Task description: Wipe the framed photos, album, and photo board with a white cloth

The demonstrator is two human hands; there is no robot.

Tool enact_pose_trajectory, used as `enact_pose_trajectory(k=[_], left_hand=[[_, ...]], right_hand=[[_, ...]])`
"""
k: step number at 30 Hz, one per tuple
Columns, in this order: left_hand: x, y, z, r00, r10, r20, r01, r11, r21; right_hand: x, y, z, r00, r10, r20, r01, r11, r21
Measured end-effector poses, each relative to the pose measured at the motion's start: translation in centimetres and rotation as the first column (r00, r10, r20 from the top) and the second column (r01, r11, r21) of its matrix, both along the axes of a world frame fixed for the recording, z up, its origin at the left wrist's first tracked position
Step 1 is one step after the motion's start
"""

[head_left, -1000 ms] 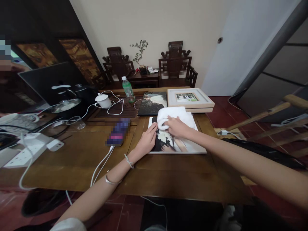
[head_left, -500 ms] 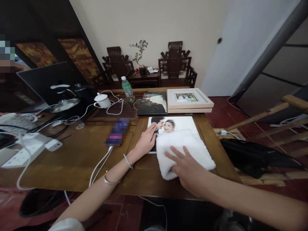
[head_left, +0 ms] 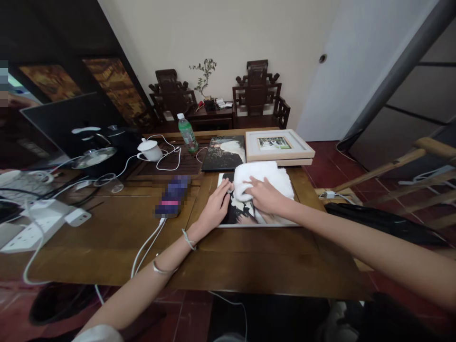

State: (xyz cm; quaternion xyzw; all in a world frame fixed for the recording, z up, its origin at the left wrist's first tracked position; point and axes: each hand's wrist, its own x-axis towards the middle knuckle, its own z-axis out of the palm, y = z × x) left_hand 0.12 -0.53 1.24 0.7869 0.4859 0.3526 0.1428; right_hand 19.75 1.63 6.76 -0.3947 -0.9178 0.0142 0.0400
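Note:
A large glossy photo print (head_left: pixel 238 213) lies flat on the wooden table (head_left: pixel 107 237). My left hand (head_left: pixel 214 207) rests flat on its left edge, fingers stretched out, holding it down. My right hand (head_left: pixel 264 195) presses a fluffy white cloth (head_left: pixel 263 176) onto the far half of the print, fingers spread over the cloth. The cloth hides the upper part of the picture.
Behind the print lie a dark photo panel (head_left: pixel 223 153) and stacked framed pictures (head_left: pixel 278 146). A green bottle (head_left: pixel 187 133), white lidded cup (head_left: pixel 150 149), a blurred phone (head_left: pixel 172 201) on a white cable, power strips (head_left: pixel 39 223) and a monitor (head_left: pixel 71 124) fill the left.
My right hand slid the white cloth from the print's near edge back up to its far half. My left hand stayed on the left edge.

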Motion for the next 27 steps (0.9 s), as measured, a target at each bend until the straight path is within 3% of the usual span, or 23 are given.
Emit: enact_pose_trajectory(k=[3, 7, 11, 14, 20, 27], left_hand=[[-0.1, 0.0, 0.4, 0.996, 0.028, 0.082, -0.031, 0.999, 0.031], [-0.6, 0.3, 0.6, 0.976, 0.116, 0.182, -0.129, 0.99, 0.059], [-0.9, 0.5, 0.6, 0.966, 0.152, 0.208, -0.167, 0.984, 0.057], [-0.7, 0.4, 0.7, 0.97, 0.138, 0.199, -0.15, 0.987, 0.048], [-0.2, 0.0, 0.6, 1.0, 0.007, 0.004, -0.007, 1.0, 0.019], [-0.1, -0.2, 0.3, 0.988, -0.042, -0.152, 0.04, 0.999, -0.018]], right_hand=[[-1.8, 0.1, 0.0, 0.999, 0.037, 0.034, -0.037, 0.999, 0.006], [-3.5, -2.1, -0.5, 0.971, 0.221, 0.088, -0.219, 0.975, -0.037], [-2.7, -5.3, -0.8, 0.916, 0.398, 0.052, -0.398, 0.917, -0.024], [-0.9, -7.2, -0.4, 0.891, 0.454, 0.024, -0.45, 0.889, -0.088], [3.2, -7.7, 0.8, 0.957, 0.284, -0.056, -0.29, 0.93, -0.225], [4.1, -3.2, 0.3, 0.996, -0.005, -0.09, -0.007, 0.991, -0.131]])
